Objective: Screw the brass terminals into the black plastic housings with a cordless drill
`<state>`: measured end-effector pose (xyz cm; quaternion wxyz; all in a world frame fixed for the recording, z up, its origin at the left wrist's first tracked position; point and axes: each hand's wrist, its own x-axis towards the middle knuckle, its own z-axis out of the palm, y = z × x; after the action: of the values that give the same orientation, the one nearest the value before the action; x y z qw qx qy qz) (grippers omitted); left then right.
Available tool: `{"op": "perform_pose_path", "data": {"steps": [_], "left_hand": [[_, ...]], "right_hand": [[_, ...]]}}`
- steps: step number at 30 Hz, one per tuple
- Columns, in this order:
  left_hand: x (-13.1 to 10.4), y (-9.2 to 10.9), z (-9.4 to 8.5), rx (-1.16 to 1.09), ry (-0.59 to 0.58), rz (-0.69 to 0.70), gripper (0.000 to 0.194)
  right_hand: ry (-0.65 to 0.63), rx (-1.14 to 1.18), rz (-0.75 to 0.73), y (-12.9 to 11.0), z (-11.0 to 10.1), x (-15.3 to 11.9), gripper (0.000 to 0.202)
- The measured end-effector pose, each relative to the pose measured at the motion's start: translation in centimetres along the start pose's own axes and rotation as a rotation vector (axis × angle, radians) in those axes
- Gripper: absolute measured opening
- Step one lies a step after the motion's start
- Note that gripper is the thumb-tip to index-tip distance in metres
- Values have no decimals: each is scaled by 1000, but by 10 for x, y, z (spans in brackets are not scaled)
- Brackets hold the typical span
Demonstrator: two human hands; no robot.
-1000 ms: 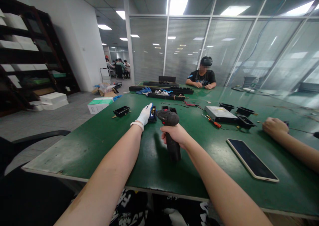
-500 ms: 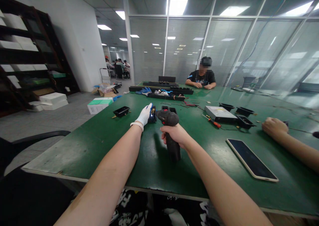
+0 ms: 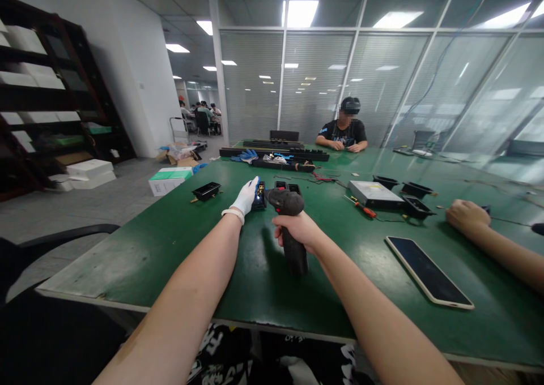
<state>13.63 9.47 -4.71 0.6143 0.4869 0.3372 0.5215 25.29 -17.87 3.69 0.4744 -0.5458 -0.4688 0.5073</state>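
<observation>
My left hand, in a white and blue work glove, is closed on the left side of a small black box with brass-coloured parts inside. My bare right hand is wrapped round the grip of a black cordless drill with red details. The drill's nose points left at the box; its tip is too small to tell whether it touches. Just behind the drill lie black open trays, partly covered by it. Another black tray rests to the left of my gloved hand.
On the right are a silver metal case, a screwdriver, several black trays and a phone. A co-worker's hand rests at the right edge. Long black bars and blue gloves lie farther back. Another person sits across.
</observation>
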Motion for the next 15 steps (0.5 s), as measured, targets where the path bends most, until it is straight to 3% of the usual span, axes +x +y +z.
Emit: {"op": "perform_pose_path", "data": {"steps": [15], "left_hand": [[9,-6,-3,14,0,7,66]], "right_hand": [[1,8,-13,2,-1,1,17]]}}
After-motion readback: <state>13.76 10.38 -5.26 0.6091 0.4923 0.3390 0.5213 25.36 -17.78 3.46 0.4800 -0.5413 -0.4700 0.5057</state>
